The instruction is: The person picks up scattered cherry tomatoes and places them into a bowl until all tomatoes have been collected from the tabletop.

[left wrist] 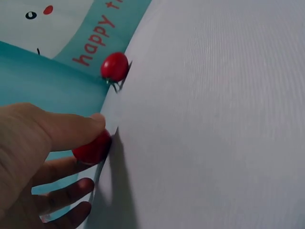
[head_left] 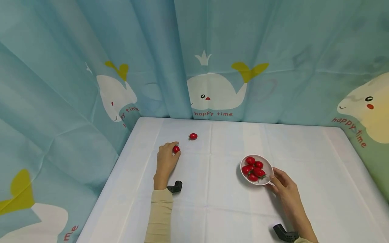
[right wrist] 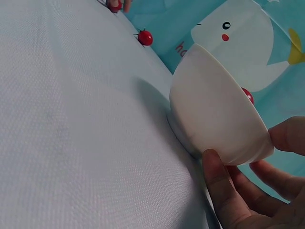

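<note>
My left hand [head_left: 166, 161] is at the left part of the table, its thumb and fingers pinching a red cherry tomato [head_left: 176, 149]. In the left wrist view the thumb covers part of that tomato [left wrist: 94, 150], which is low over the cloth. A second cherry tomato [head_left: 193, 136] with a green stem lies just beyond, to the right of the hand. On the right, my right hand [head_left: 287, 190] grips a white bowl [right wrist: 214, 107] by its near right side, thumb at the rim and fingers underneath. Several cherry tomatoes [head_left: 259, 172] lie inside the bowl.
A white cloth [head_left: 225, 202] covers the table. Blue curtains [head_left: 158, 40] printed with whales hang along its back and left sides. A black wrist camera [head_left: 175, 187] sits at the left wrist, another [head_left: 285, 233] at the right.
</note>
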### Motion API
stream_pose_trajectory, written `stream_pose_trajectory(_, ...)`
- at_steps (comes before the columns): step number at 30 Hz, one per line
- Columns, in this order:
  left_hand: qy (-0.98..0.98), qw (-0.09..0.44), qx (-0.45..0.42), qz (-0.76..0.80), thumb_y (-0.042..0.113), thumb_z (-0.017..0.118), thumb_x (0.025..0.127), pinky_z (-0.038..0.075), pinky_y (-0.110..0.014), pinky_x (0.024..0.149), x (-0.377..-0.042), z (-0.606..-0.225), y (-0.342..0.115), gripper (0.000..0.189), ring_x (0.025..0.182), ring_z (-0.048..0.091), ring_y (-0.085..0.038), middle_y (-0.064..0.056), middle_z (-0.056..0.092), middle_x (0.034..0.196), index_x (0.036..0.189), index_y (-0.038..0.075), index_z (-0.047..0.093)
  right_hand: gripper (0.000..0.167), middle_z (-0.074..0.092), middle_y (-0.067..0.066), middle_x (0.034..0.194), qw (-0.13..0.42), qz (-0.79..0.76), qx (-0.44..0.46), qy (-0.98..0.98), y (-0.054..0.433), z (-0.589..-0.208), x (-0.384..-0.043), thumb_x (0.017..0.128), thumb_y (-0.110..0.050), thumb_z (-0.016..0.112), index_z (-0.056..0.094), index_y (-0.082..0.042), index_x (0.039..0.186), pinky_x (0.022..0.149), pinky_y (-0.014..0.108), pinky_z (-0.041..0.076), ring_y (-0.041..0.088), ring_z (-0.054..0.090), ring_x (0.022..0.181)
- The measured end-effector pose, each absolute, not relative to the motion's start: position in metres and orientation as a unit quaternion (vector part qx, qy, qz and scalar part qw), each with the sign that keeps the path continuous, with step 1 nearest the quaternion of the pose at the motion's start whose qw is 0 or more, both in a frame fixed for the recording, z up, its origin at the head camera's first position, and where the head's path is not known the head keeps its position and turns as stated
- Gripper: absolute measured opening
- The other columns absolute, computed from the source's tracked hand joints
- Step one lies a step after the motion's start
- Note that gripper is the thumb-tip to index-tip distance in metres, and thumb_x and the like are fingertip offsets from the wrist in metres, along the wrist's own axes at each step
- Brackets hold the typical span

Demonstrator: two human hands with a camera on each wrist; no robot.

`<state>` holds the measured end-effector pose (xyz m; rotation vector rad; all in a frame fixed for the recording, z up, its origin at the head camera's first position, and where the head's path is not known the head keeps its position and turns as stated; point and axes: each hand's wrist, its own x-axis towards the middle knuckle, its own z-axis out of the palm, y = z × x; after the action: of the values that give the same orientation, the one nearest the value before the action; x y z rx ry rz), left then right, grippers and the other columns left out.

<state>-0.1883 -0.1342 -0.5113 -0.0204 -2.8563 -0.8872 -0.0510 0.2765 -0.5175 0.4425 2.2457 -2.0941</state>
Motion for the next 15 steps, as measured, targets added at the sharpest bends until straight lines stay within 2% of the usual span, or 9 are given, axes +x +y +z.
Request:
stream_pose_trajectory(11, -0.953, 0.069, -0.006, -0.294, 0.017, 0.077, 0.095, 0.052, -0.052, 0.097, -0.1836, -0.5124, -0.1407, 0.04, 0.116, 0.06, -0.041, -0.02, 0.069, 0.128, 0.133, 0.008, 0.069, 0.063, 0.058, -0.027, 0.115, 0.02, -0.688, 0.137, 0.713, 0.2785, -0.5196, -0.0492, 0.107, -0.024, 0.059, 0.033, 0.009, 0.155, 0.084, 0.011, 0.056, -0.015, 0.059, 0.104)
stream_pose_trajectory(15, -0.95, 0.07, -0.001, -0.305, 0.018, 0.076, 0.095, 0.052, -0.051, 0.096, -0.1827, -0.5109, -0.1402, 0.041, 0.114, 0.061, -0.038, -0.017, 0.071, 0.125, 0.135, 0.009, 0.068, 0.063, 0.057, -0.025, 0.117, 0.018, -0.683, 0.136, 0.718, 0.2772, -0.5193, -0.0505, 0.108, -0.024, 0.058, 0.033, 0.009, 0.154, 0.085, 0.011, 0.056, -0.015, 0.059, 0.104)
